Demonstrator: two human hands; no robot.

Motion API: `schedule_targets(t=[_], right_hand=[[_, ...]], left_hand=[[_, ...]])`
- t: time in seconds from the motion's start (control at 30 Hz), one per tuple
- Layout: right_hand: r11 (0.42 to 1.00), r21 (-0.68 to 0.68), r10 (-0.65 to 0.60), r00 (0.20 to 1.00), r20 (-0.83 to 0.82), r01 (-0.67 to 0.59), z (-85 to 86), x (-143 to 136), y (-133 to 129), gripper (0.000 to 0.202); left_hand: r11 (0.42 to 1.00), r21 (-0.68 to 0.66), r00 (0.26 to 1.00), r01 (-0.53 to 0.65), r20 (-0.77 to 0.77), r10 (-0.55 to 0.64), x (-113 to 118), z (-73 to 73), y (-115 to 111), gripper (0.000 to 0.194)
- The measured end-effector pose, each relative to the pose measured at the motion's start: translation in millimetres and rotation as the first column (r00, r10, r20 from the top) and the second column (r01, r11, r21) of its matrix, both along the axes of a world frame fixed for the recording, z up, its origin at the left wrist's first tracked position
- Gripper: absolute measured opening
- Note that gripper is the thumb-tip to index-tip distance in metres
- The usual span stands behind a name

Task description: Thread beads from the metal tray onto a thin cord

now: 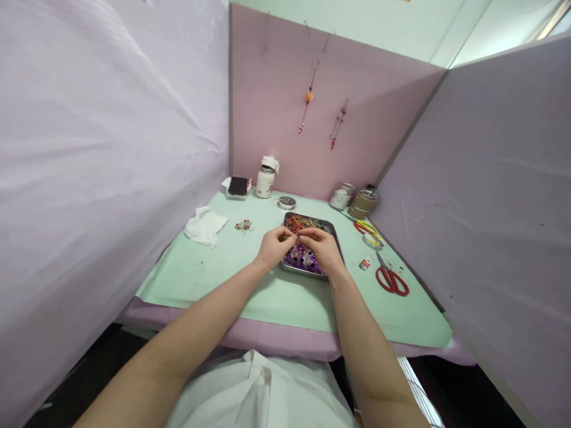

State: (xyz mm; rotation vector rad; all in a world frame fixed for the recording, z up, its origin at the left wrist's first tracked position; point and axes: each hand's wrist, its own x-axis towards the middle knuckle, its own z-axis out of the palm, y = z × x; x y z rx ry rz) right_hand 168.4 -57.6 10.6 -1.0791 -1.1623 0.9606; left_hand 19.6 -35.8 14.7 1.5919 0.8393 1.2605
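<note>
Two hands of ours meet over a metal tray (303, 272) on the green table top (200, 285). The tips of our left hand (270, 248) and our right hand (325, 251) close in a pinch on a tiny bit (299, 236) between them. It is too small for us to name, and we cannot tell which way its long side points. It sits right at our fingertips, about as near to one hand as the other. Under the tips and on our side of them, we see purple beads (291, 260) in the tray. On the far side of the tips lie red and gold strings (300, 222). Our left hand is by the tray's left edge, and our right hand hides part of its right side. Well off to the right of the tray, we see big red scissors (391, 281), nearer our right hand. To the left, a small red and green bunch (243, 225) lies closer to our left hand, with a white cloth (205, 226) past it.
</note>
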Motion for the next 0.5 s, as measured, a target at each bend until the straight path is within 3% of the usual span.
schedule_targets(t=[0.5], right_hand=[[0.999, 0.034, -0.016, 0.998, 0.058, 0.015, -0.2, 0.1, -0.2, 0.025]], left_hand=[[1.0, -0.007, 1.0, -0.007, -0.011, 0.007, 1.0, -1.8, 2.1, 0.017]])
